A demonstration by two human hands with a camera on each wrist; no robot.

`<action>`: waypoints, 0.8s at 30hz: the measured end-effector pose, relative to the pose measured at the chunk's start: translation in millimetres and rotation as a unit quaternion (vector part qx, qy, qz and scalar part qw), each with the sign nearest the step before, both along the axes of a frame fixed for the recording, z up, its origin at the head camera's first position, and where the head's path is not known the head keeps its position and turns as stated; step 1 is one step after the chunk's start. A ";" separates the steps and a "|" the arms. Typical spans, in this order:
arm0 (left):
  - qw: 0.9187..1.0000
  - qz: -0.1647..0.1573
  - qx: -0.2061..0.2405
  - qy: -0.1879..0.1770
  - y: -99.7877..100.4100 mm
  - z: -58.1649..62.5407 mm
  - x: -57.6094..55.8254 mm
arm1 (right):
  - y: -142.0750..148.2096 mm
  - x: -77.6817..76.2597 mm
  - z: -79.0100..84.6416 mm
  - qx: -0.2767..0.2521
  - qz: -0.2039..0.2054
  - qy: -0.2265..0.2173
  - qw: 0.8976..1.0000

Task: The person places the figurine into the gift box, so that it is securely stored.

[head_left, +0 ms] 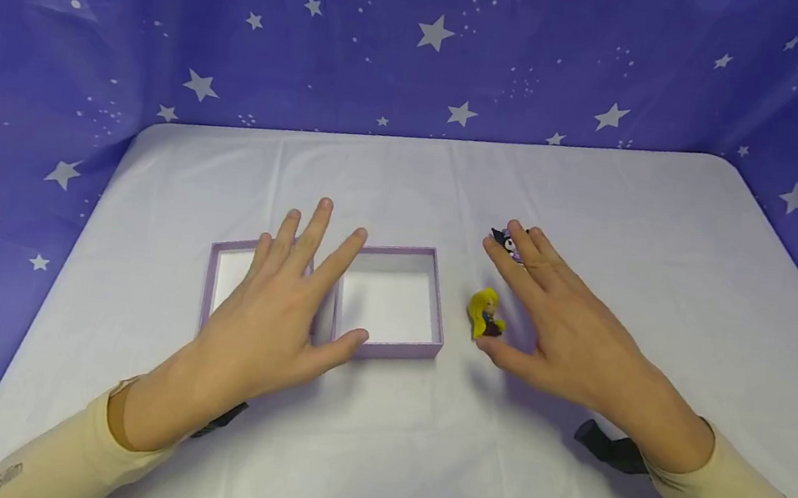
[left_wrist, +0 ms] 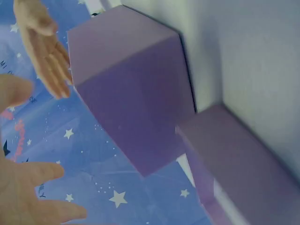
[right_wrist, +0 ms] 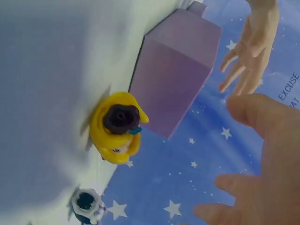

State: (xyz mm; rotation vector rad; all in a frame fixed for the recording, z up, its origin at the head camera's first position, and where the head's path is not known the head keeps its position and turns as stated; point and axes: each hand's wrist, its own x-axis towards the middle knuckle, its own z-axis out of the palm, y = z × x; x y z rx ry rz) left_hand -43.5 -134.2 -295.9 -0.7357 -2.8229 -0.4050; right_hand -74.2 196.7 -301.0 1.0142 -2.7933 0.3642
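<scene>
My left hand (head_left: 272,316) hovers over two shallow lilac boxes, fingers spread and holding nothing. It partly hides the left box (head_left: 210,283); the right box (head_left: 393,351), open at the top with a white inside, shows more fully. My right hand (head_left: 577,335) is held with straight fingers above two small figurines. One is a doll figurine (head_left: 483,312) with long yellow hair and a dark skirt, near the thumb. Farther back, a black and white figurine (head_left: 509,244) is partly covered by the fingers. The right wrist view shows the doll figurine (right_wrist: 117,126) lying beside a box (right_wrist: 173,84).
A white cloth covers the table (head_left: 490,480). Behind it and at the sides hangs a purple curtain (head_left: 364,51) with silver stars. A black strap or mount (head_left: 611,449) shows under the right wrist, and a dark piece (head_left: 219,420) under the left.
</scene>
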 end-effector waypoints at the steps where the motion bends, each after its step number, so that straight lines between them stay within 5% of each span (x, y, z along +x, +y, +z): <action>1: 1.000 -0.002 0.009 -0.014 0.1 -1.5 -0.1 | -0.3 -0.7 -1.1 -0.002 0.002 -0.011 1.000; 8: 0.992 -0.022 0.053 -0.113 0.4 -14.2 0.0 | -4.0 -3.4 -9.6 -0.006 0.003 -0.106 0.994; 24: 0.988 -0.016 0.090 -0.122 -3.7 -26.2 -6.3 | -8.7 -19.6 -28.8 -0.045 0.045 -0.112 0.992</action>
